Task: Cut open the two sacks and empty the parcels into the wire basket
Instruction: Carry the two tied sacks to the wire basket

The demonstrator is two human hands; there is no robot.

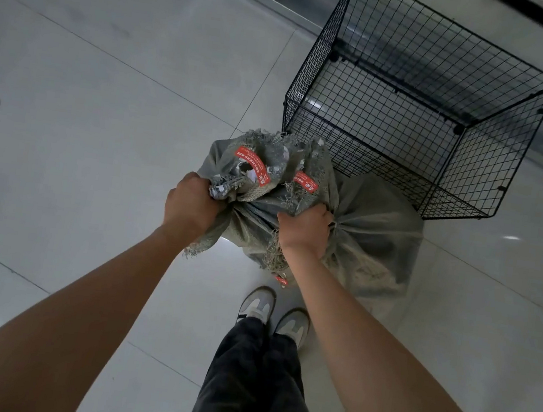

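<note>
Two grey woven sacks (355, 237) stand on the tiled floor (81, 146) right in front of the person's shoes (273, 313), their gathered necks bunched together and wrapped with red-printed tape (251, 165). They appear not yet cut. The left hand (190, 205) is fisted around the neck at about 9 o'clock of the bundle, and the right hand (305, 227) is clenched on the neck at 3 o'clock (a tie seems cinched just beside its knuckles). Gripping by the necks likely gives a firm handle for hauling the load. The wire basket (415, 97) sits at 1 o'clock, touching or nearly touching the far sack, and looks empty, handy for tipping parcels in.
</note>
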